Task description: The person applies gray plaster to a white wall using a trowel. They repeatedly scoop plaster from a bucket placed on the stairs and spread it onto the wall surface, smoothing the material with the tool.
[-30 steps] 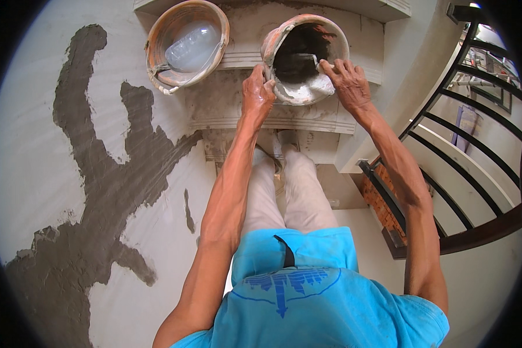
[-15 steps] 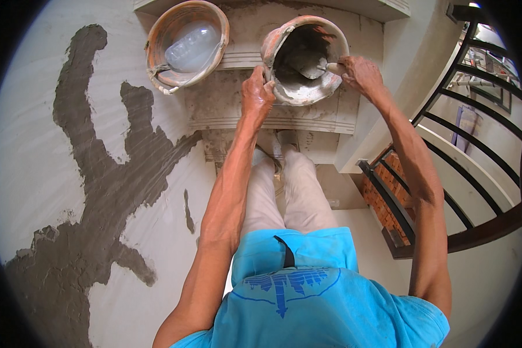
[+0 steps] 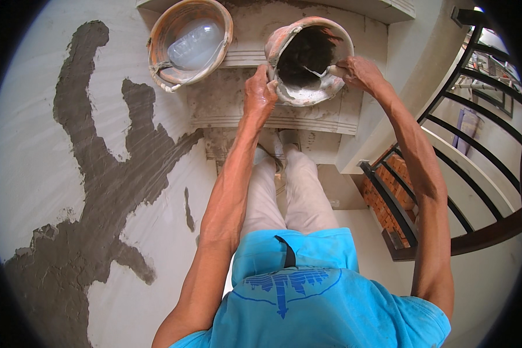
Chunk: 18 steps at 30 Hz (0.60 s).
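Observation:
A mortar-smeared orange bucket [image 3: 337, 94] leans on the stair step with its mouth tipped toward me. My left hand [image 3: 260, 93] is closed on the left side of its rim. My right hand [image 3: 358, 73] is wrapped round the pale handle of a trowel [image 3: 317, 72] at the right of the mouth. The trowel's blade reaches into the bucket and shows nearly edge-on, with part of it hard to make out. Dark grey mortar [image 3: 298, 55] lies inside, and lighter residue coats the lower inner wall.
To the left stands a second orange bucket [image 3: 223, 55] holding a clear plastic bottle [image 3: 194, 46] and cloudy water. Wet grey mortar strips [image 3: 107, 185] cover parts of the pale wall at left. A black metal railing [image 3: 475, 104] curves along the right, beside the stair steps [image 3: 272, 119].
The trowel blade has turned from flat-on to nearly edge-on inside the bucket. Both hands keep their holds. Buckets and steps sit slightly further right in view.

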Motion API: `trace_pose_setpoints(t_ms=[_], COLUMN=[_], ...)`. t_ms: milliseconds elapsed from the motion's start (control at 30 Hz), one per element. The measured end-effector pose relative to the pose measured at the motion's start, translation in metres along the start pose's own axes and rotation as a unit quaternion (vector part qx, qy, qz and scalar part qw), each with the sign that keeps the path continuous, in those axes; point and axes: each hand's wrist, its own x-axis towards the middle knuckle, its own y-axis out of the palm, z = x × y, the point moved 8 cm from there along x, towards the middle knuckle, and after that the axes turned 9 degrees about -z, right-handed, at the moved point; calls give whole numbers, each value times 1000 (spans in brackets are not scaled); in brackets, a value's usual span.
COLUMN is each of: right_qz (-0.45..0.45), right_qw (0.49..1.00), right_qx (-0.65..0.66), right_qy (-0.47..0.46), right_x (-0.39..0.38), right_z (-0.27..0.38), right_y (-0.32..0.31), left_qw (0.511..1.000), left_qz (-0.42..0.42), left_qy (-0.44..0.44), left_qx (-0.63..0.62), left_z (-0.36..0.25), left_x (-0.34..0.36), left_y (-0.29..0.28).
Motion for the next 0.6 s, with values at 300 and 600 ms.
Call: trace_pose_setpoints(t_ms=[300,600], right_qz=[-1,33], right_qw=[993,999], right_qx=[-105,12], right_qy=[-51,-6], right_x=[22,15], right_z=[31,-2], right_y=[-17,2], left_qw=[999,1000], left_qz=[-9,15], left_qy=[18,-5], left_qx=[41,20], left_z=[-17,-22], left_x=[-3,-4], left_y=[0,4])
